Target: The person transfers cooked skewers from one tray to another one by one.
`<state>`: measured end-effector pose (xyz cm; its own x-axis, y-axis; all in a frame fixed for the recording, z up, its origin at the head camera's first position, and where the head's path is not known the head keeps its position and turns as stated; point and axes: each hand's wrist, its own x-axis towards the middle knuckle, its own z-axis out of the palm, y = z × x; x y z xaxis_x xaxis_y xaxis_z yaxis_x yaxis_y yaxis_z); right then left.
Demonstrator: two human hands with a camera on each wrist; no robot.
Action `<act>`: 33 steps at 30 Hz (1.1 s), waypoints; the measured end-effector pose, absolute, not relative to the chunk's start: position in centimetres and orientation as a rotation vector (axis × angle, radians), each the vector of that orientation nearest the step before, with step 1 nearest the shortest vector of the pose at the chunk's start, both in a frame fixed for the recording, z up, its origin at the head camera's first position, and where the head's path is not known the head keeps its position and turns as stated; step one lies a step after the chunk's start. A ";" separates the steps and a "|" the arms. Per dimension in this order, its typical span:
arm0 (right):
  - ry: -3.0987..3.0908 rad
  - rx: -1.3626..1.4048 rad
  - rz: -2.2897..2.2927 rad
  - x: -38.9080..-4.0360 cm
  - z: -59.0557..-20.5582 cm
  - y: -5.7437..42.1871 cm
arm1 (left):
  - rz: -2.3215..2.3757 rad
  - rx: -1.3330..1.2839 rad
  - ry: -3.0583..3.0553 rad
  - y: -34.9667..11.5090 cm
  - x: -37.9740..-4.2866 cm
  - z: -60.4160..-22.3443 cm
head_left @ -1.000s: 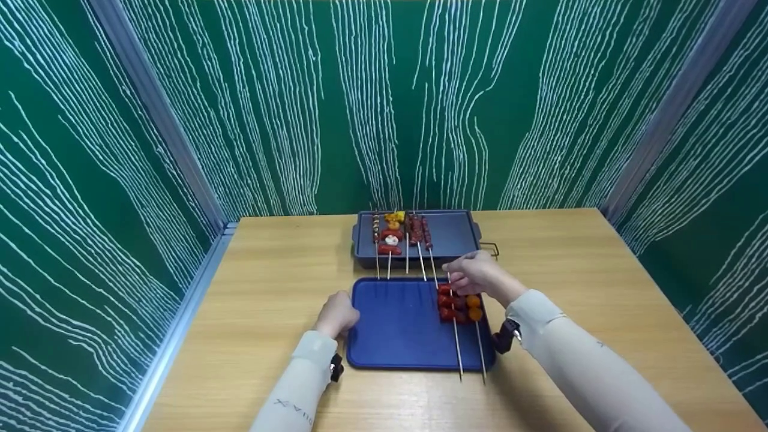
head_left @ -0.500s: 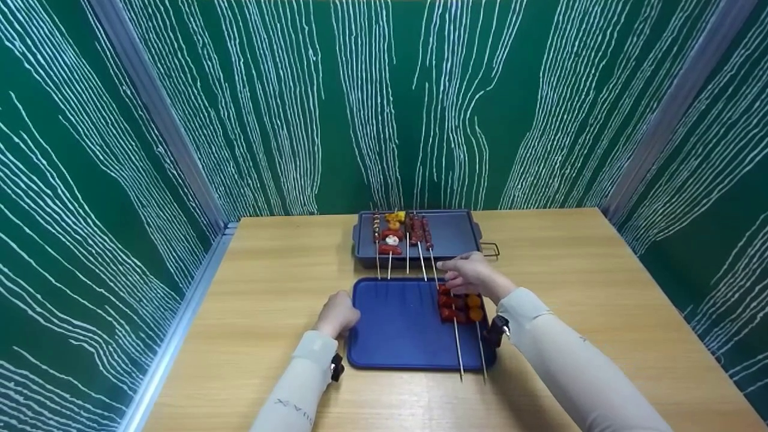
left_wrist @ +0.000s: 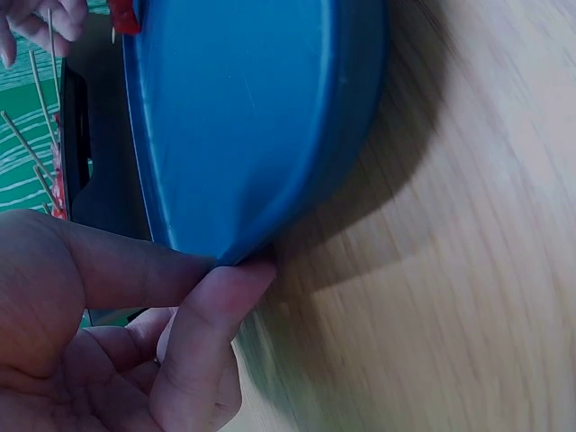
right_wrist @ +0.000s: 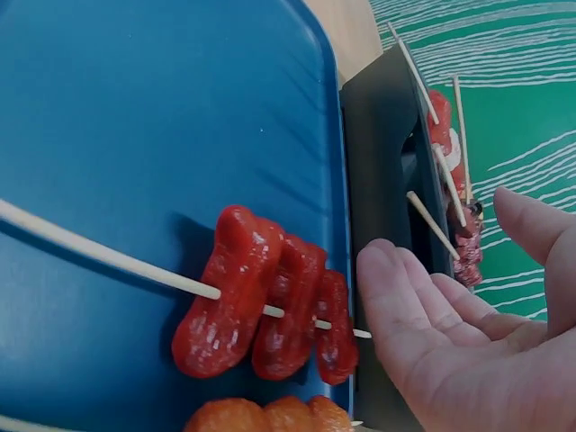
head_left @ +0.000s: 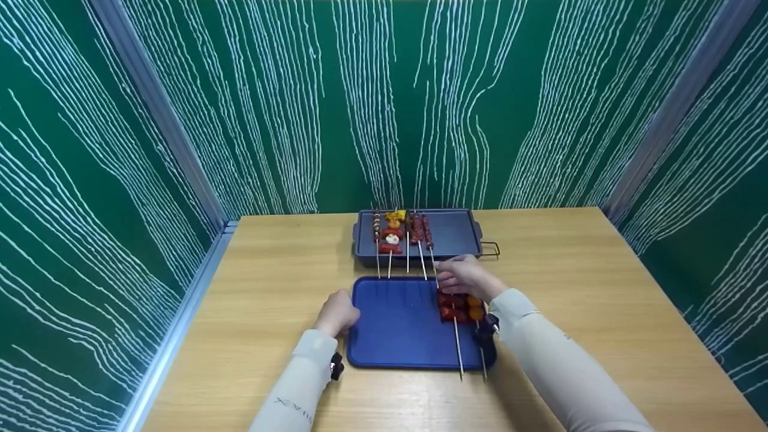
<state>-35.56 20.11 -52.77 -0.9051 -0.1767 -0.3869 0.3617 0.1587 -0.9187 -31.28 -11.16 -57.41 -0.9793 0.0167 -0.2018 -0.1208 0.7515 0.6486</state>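
A blue tray [head_left: 396,324] lies on the table, and my left hand [head_left: 338,313] pinches its left rim between thumb and finger, as the left wrist view shows. My right hand [head_left: 467,276] hovers over the tray's far right edge, near the stick ends of meat skewers [head_left: 427,231] on the grill. In the right wrist view its thumb and fingers are spread apart, with nothing seen between them. Below it on the tray lie a skewer of red sausages [right_wrist: 229,297] and a skewer of orange balls [right_wrist: 261,416]; in the head view the hand partly hides them.
Behind the tray stands a dark grill pan [head_left: 453,231] with a wire handle [head_left: 491,249] on its right. Several skewers lie on its left half, including a mixed skewer [head_left: 392,234], their sticks overhanging the front edge. Green patterned walls [head_left: 540,120] enclose the wooden table [head_left: 270,270].
My right hand has moved a little left, from above the red sausage skewer toward the sticks of the meat skewers. My left hand and the tray have stayed in place.
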 end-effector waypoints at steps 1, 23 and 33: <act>2.026 0.172 -1.806 -35.6 -52.9 20.1 | 1.042 -0.081 2.754 -11.2 -31.3 -57.4; 1.853 0.197 -1.908 -36.8 -54.1 18.1 | 1.038 -0.075 2.745 -11.3 -31.3 -57.5; 1.878 0.235 -1.898 -37.5 -53.9 17.6 | 1.041 -0.088 2.761 -11.2 -31.4 -57.7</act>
